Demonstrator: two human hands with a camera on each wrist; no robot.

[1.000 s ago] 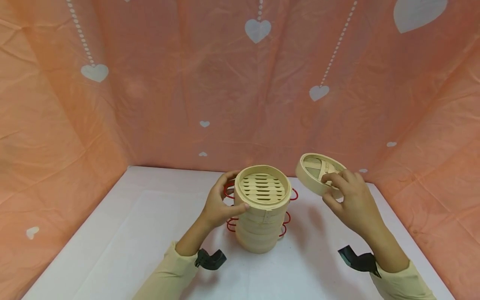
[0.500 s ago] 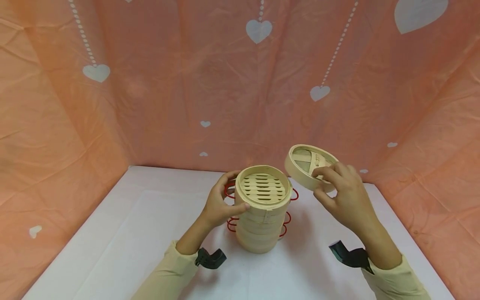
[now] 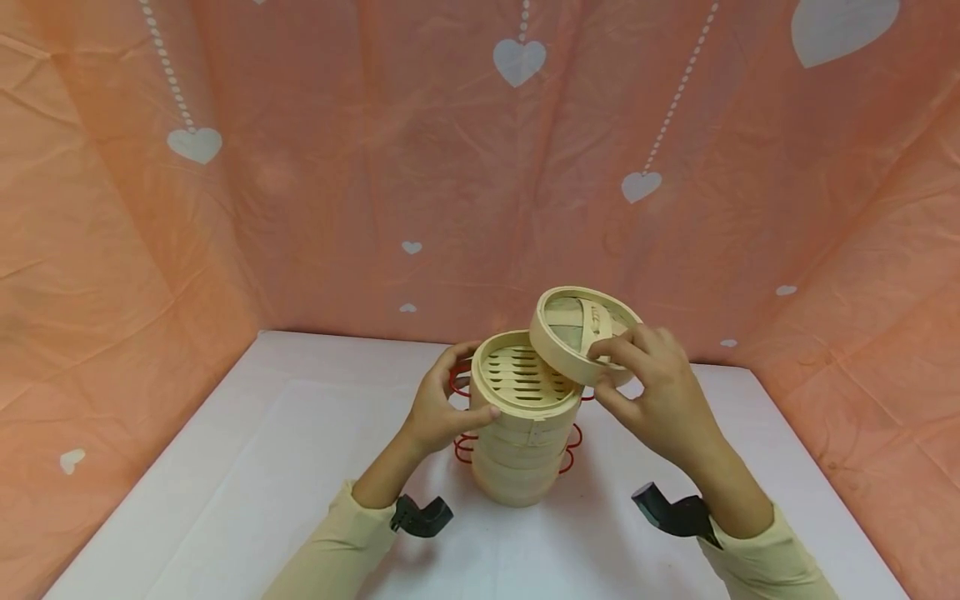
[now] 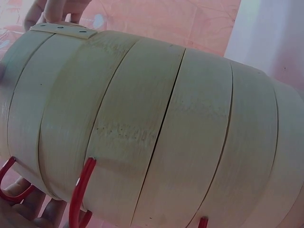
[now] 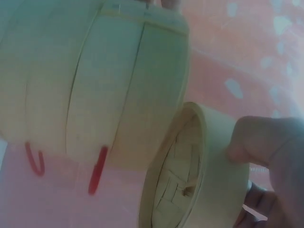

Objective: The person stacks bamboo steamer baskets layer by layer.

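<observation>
A stack of bamboo steamer baskets [image 3: 522, 462] stands upright on the table, with red loop handles [image 3: 461, 450] on its sides. Its top basket shows a slatted floor [image 3: 517, 371]. My left hand [image 3: 438, 412] grips the upper left side of the stack, thumb in front and fingers behind. In my right hand [image 3: 656, 392] is the round bamboo steamer lid [image 3: 573, 354], pinched at its near right rim. The lid is tilted and overlaps the right part of the top basket in the head view. From the right wrist, the lid's woven underside [image 5: 178, 175] faces the stack.
The white table [image 3: 225, 467] extends around the stack. An orange-pink cloth [image 3: 337, 183] with white hearts hangs behind and at both sides. A black wrist mount [image 3: 422, 517] sits at the left cuff and another black mount [image 3: 675, 510] at the right cuff.
My right hand has carried the lid leftward, from beside the stack to over the right edge of the top basket. My left hand has kept its hold on the stack.
</observation>
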